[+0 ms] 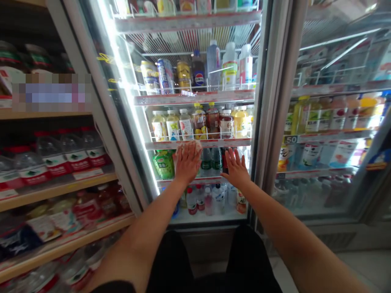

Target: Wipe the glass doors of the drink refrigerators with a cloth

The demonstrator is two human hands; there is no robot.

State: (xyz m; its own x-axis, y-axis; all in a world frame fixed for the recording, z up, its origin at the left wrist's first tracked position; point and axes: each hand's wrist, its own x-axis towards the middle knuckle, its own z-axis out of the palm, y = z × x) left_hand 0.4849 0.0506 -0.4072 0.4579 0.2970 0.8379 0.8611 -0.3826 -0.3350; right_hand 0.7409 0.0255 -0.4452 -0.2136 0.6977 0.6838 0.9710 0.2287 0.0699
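Observation:
In the head view my left hand (187,165) presses a pale pinkish cloth (195,145) flat against the glass door of a lit drinks cooler. Parts of the cloth show above and beside the fingers; the rest is hidden under the palm. My right hand (237,169) is spread with its fingers apart, at the glass to the right, and holds nothing. Behind the glass, close to my left hand, stands a large green bottle (164,165). Dark green bottles (216,160) show between the two hands.
Wooden shelves (91,183) with red-capped bottles stand close on my left. A metal door frame (276,81) borders the glass on the right, with another cooler door beyond. My dark-clad knees (174,260) are below, near the cooler's base.

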